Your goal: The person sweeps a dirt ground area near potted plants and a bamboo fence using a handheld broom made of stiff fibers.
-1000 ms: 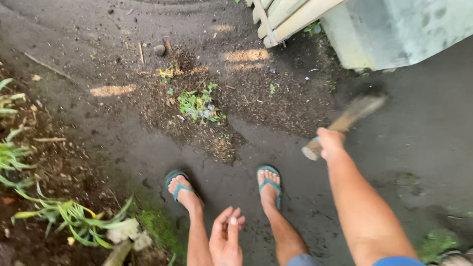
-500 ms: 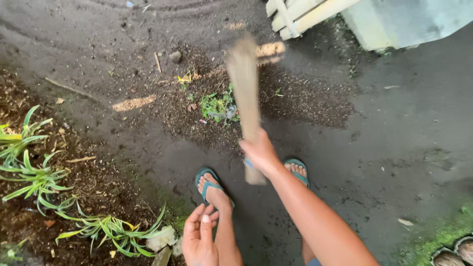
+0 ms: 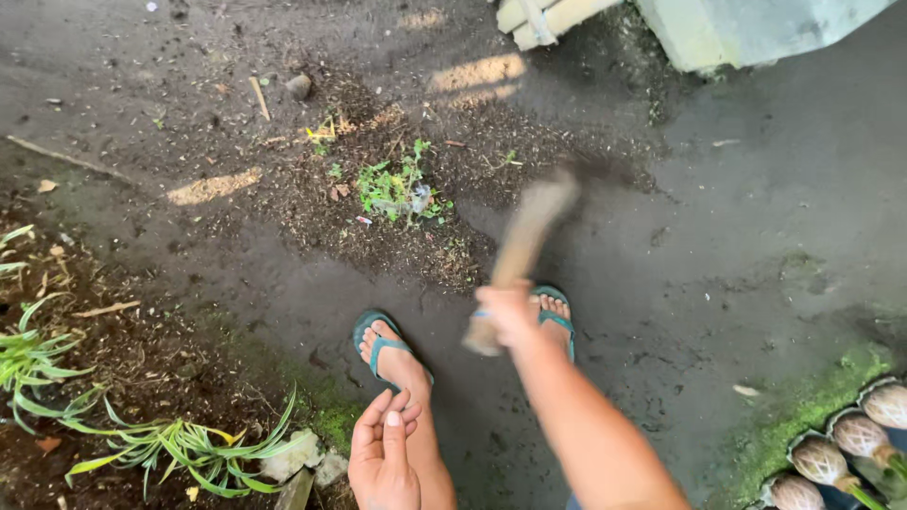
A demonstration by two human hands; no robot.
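My right hand (image 3: 510,316) is shut on the lower end of a pale wooden handle (image 3: 529,231). The handle is motion-blurred and slants up to the right, and its far end is a dark blur (image 3: 597,170) over the wet ground. It lies just right of a heap of dark soil crumbs with small green weeds (image 3: 402,189). My left hand (image 3: 383,453) lies flat on my left leg and holds nothing. Both feet wear teal flip-flops (image 3: 387,345) (image 3: 556,312) on the dark wet pavement.
A pale wooden pallet (image 3: 548,14) and a grey-green block (image 3: 737,28) stand at the top right. Long-leaved plants (image 3: 189,444) grow in soil at the left. Moss (image 3: 812,406) and brown bulbs in a tray (image 3: 860,434) are at the bottom right. A stone (image 3: 299,85) lies beyond the heap.
The handle swung from the far right across the weed heap, then back down to the right of it. My left hand stayed on my leg.
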